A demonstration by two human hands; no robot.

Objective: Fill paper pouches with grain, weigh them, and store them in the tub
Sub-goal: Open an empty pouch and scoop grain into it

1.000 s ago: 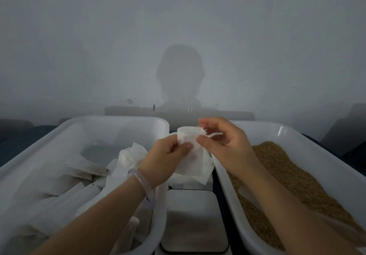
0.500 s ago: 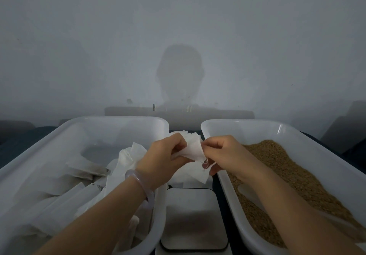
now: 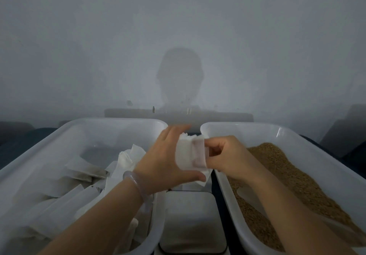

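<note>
Between the two tubs: both hands hold one white paper pouch (image 3: pixel 190 153) up in the air, above the gap.
Left hand (image 3: pixel 168 155): it grips the pouch, with the thumb under it and the fingers spread behind it.
Right hand (image 3: pixel 225 155): it is closed in a pinch on the right edge of the same pouch, where the mouth seems to be.
Pouch state: it looks flat and light, so I judge that it is empty and is only being opened.
Left tub (image 3: pixel 49 149): it holds many pouches (image 3: pixel 87 173) that lie flat in a pile, and a crumpled white bundle (image 3: pixel 128 159). I cannot tell which of them are filled.
Right tub (image 3: pixel 287 135): it holds the brown grain (image 3: pixel 277 171), and the heap is large.
Scale (image 3: pixel 192 223): its plate is bare, between the tubs and below the hands.
Done for this pouch: only the picking up.
Left for this pouch: to open it fully, fill it with grain, weigh it on the scale and put it in the tub.
Whole task: it seems to be somewhere in the middle, but the exact count is not visible.
</note>
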